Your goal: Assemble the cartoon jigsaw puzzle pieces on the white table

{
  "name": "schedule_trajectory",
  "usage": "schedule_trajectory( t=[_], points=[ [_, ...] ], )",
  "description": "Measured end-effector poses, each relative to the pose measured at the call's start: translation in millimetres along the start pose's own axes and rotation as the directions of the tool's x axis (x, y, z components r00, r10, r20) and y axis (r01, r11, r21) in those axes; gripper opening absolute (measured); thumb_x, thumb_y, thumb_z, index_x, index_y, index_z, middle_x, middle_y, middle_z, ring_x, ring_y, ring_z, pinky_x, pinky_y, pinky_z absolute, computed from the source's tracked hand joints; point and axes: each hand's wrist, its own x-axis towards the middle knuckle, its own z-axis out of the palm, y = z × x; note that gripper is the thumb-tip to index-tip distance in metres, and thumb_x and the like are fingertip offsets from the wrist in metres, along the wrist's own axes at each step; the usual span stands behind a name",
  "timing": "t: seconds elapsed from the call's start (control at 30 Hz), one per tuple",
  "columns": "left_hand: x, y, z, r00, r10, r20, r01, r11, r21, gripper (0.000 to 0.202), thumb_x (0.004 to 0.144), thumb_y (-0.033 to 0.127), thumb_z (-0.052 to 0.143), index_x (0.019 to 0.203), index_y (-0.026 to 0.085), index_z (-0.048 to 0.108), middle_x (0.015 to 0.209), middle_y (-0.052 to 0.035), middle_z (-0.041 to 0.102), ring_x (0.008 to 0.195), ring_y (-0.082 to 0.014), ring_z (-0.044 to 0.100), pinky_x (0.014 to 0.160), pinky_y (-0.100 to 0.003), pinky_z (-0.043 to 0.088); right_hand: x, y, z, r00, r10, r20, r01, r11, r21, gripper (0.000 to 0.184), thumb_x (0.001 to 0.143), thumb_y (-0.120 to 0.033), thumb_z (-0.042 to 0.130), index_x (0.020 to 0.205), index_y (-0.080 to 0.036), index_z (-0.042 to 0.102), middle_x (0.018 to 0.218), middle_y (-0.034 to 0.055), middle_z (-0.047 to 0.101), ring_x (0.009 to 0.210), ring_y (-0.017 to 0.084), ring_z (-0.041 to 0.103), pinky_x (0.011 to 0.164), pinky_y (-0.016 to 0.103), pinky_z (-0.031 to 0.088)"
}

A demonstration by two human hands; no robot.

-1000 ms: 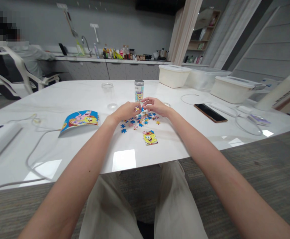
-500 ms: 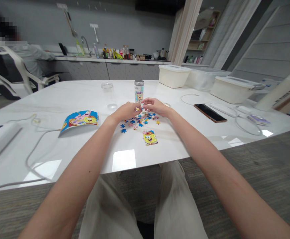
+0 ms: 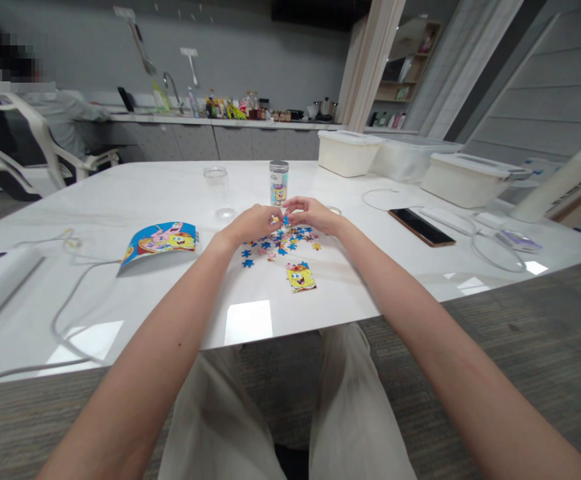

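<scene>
A white glossy tabletop (image 3: 180,193) fills the middle of a grey room, with a kitchen counter (image 3: 220,120) along the back wall and a seated person (image 3: 55,113) at far left.

Both bare forearms reach forward from the lower corners and converge near the centre of the tabletop. The left hand (image 3: 251,224) is curled, knuckles up, fingers bent inward toward the right hand (image 3: 313,213), which is likewise curled with its fingertips pointing left. The two sets of fingertips meet just above a scatter of puzzle pieces (image 3: 280,241), and a small blue piece (image 3: 285,219) shows pinched between them; which hand carries its weight cannot be told. Both hands hover just over the pile, wrists lifted off the tabletop.

The loose pieces, mostly blue with some yellow and pink, lie directly beneath and just in front of the hands. A joined yellow section (image 3: 300,277) lies nearer the person, apart from the pile. A clear tube (image 3: 278,182) stands upright just behind the hands. A printed picture (image 3: 163,241) lies to the left, its near edge curling up. A phone (image 3: 421,227) lies to the right, with white bins (image 3: 348,152) beyond it.
</scene>
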Motion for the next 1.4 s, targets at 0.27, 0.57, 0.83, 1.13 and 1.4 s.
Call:
schedule_trajectory(
  t=[0.27, 0.57, 0.83, 1.13, 1.4],
  points=[
    [1.4, -3.0, 2.8, 1.000, 0.017, -0.011, -0.017, 1.000, 0.021, 0.027, 0.086, 0.029, 0.052, 0.101, 0.019, 0.072, 0.077, -0.0041, 0.070, 0.068, -0.0153, 0.062, 0.066, -0.024, 0.041, 1.5, 2.3, -2.2, 1.000, -0.001, 0.008, 0.001, 1.000, 0.010, 0.037, 0.063, -0.002, 0.070, 0.097, -0.017, 0.063, 0.083, -0.0019, 0.067, 0.070, 0.010, 0.063, 0.068, 0.024, 0.057],
    [0.7, -3.0, 2.2, 1.000, 0.023, -0.002, -0.023, 1.000, -0.011, 0.027, 0.087, 0.030, 0.050, 0.100, 0.019, 0.071, 0.074, -0.0039, 0.069, 0.067, -0.0157, 0.061, 0.068, -0.025, 0.040, 1.6, 2.5, -3.3, 1.000, 0.001, 0.027, -0.002, 1.000, 0.021, 0.038, 0.062, -0.001, 0.070, 0.096, -0.017, 0.063, 0.086, -0.0007, 0.068, 0.071, 0.010, 0.064, 0.069, 0.024, 0.057],
    [-0.1, -2.0, 1.3, 0.999, 0.036, 0.002, -0.036, 0.999, 0.002, 0.029, 0.088, 0.030, 0.047, 0.100, 0.019, 0.071, 0.073, -0.0036, 0.070, 0.067, -0.0154, 0.061, 0.065, -0.024, 0.039, 2.4, 3.2, -3.4, 1.000, -0.003, 0.029, 0.002, 1.000, 0.025, 0.036, 0.063, -0.004, 0.071, 0.096, -0.017, 0.063, 0.087, -0.0006, 0.068, 0.074, 0.010, 0.064, 0.070, 0.024, 0.056],
    [0.5, -5.5, 2.5, 0.999, 0.034, 0.005, -0.034, 0.999, -0.023, 0.028, 0.089, 0.030, 0.046, 0.101, 0.019, 0.069, 0.078, -0.0049, 0.072, 0.069, -0.0153, 0.063, 0.066, -0.024, 0.041, -0.7, -0.6, -1.3, 1.000, -0.012, 0.007, 0.012, 0.999, -0.030, 0.032, 0.066, -0.009, 0.072, 0.096, -0.018, 0.063, 0.089, 0.0008, 0.068, 0.078, 0.012, 0.063, 0.070, 0.026, 0.056],
    [1.4, -7.0, 4.7, 0.999, 0.049, 0.000, -0.049, 0.999, 0.011, 0.029, 0.091, 0.030, 0.043, 0.101, 0.020, 0.069, 0.084, -0.0067, 0.073, 0.075, -0.0174, 0.064, 0.068, -0.025, 0.041, 1.0, 0.0, -0.8, 1.000, 0.015, -0.023, -0.015, 1.000, 0.007, 0.023, 0.071, -0.014, 0.073, 0.092, -0.018, 0.064, 0.082, 0.0002, 0.069, 0.072, 0.010, 0.063, 0.066, 0.023, 0.054]
  ],
)
